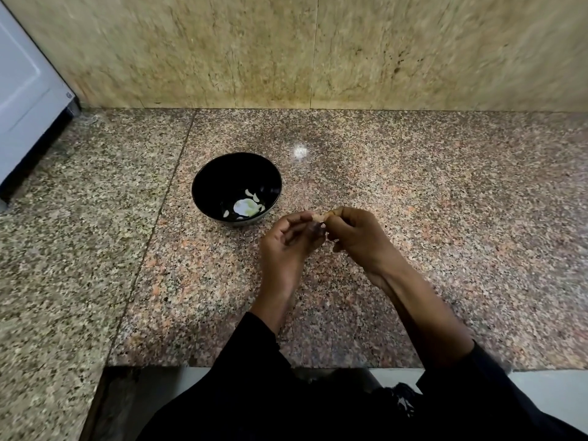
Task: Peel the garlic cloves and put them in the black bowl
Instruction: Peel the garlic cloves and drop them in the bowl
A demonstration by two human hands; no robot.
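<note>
A black bowl (210, 183) stands on the speckled granite counter (413, 202), left of centre. Several peeled garlic cloves (251, 195) lie at its bottom around a pale round patch. Just right of the bowl and in front of it, my left hand (286, 246) and my right hand (359, 237) meet fingertip to fingertip. Between them they pinch a small pale garlic clove (319, 217), mostly hidden by the fingers. Whether its skin is on, I cannot tell.
A beige stone wall (318, 52) rises behind the counter. A white appliance or door (25, 100) stands at the far left. The counter's front edge (286, 366) runs below my forearms, with a step in it at the left.
</note>
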